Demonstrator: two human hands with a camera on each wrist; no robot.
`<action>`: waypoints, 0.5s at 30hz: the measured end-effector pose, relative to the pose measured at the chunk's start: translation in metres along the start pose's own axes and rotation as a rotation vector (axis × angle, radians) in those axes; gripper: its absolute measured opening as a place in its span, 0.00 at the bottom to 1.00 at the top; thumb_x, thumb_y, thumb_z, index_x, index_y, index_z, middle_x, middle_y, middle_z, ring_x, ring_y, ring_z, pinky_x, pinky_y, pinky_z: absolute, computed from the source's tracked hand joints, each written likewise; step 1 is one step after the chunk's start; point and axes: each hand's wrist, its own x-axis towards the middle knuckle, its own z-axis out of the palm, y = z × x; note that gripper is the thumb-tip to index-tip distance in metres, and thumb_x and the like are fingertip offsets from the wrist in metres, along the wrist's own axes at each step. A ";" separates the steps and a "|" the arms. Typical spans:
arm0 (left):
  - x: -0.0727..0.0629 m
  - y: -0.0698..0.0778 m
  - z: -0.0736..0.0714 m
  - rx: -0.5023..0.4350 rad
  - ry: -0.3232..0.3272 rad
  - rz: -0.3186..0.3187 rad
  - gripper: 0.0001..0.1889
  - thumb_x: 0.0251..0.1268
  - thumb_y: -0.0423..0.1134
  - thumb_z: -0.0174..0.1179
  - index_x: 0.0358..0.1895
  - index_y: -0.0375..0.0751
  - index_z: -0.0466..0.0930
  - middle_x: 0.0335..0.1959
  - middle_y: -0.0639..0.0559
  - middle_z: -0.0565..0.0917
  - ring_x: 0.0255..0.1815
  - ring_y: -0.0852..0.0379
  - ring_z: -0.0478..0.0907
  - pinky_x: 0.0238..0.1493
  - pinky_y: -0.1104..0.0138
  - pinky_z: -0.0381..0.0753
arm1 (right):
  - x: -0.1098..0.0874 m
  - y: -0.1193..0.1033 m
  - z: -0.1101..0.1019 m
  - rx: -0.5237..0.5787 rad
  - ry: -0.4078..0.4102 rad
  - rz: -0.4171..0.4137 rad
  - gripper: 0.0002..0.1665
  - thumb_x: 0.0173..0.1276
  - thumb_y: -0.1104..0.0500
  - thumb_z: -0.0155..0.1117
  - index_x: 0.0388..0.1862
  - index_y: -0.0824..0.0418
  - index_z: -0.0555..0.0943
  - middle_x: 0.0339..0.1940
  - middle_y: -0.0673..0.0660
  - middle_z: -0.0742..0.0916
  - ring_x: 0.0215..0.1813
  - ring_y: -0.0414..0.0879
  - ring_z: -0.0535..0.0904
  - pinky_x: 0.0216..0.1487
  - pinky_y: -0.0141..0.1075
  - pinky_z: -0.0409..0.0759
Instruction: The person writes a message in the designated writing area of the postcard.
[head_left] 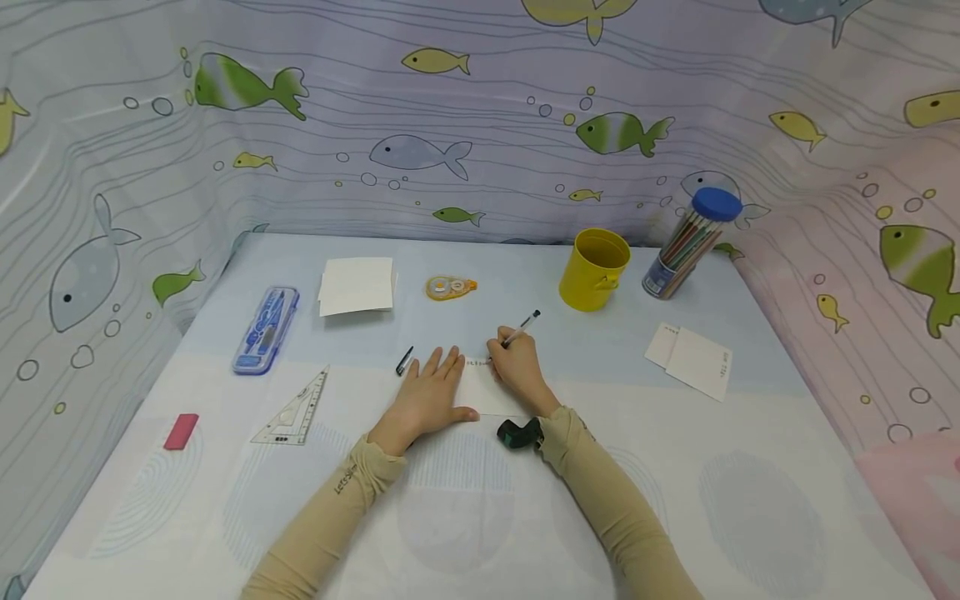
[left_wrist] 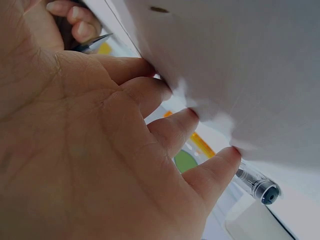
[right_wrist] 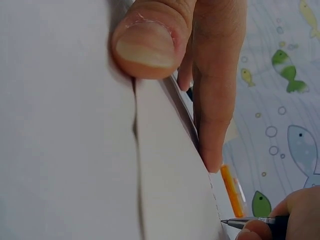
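A small sheet of white paper [head_left: 489, 400] lies in front of the person, with a short line of handwriting along its top edge. The left hand [head_left: 426, 400] rests flat on its left side, fingers spread and thumb [right_wrist: 147, 50] on the paper. A clear-barrelled pen [head_left: 522, 328] with a black end is pinched in the right hand [head_left: 517, 371]. Its metal tip [right_wrist: 231, 221] meets the written line in the right wrist view. Just left of the left fingertips lies the black pen cap [head_left: 404, 361], its clear end showing in the left wrist view.
Behind are a paper stack [head_left: 357, 285], an orange correction tape [head_left: 450, 287], a yellow bucket [head_left: 594, 271] and a blue-lidded pencil jar [head_left: 690, 242]. To the left: a blue case [head_left: 266, 331], set square [head_left: 297, 414] and red eraser [head_left: 181, 432]. Written cards [head_left: 697, 364] lie right; a black device [head_left: 517, 433] sits at the right wrist.
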 end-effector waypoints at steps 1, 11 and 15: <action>0.000 0.000 0.000 0.001 0.001 0.000 0.50 0.59 0.64 0.59 0.76 0.35 0.50 0.79 0.41 0.50 0.80 0.39 0.44 0.74 0.39 0.48 | 0.000 0.000 0.000 -0.008 -0.001 -0.001 0.20 0.63 0.67 0.50 0.12 0.56 0.60 0.03 0.47 0.69 0.05 0.35 0.64 0.11 0.29 0.57; 0.001 -0.001 -0.001 0.008 0.005 0.001 0.51 0.59 0.64 0.59 0.76 0.35 0.50 0.79 0.41 0.50 0.80 0.39 0.44 0.74 0.39 0.49 | -0.001 0.001 -0.001 0.037 0.022 -0.016 0.20 0.63 0.67 0.49 0.12 0.56 0.60 0.03 0.46 0.69 0.06 0.37 0.64 0.10 0.29 0.58; 0.001 -0.001 0.001 0.009 0.001 0.002 0.51 0.59 0.64 0.59 0.76 0.35 0.50 0.79 0.41 0.50 0.80 0.39 0.44 0.74 0.39 0.49 | -0.002 0.003 -0.001 0.040 0.027 -0.019 0.20 0.63 0.67 0.49 0.12 0.56 0.61 0.03 0.47 0.69 0.06 0.36 0.64 0.10 0.29 0.58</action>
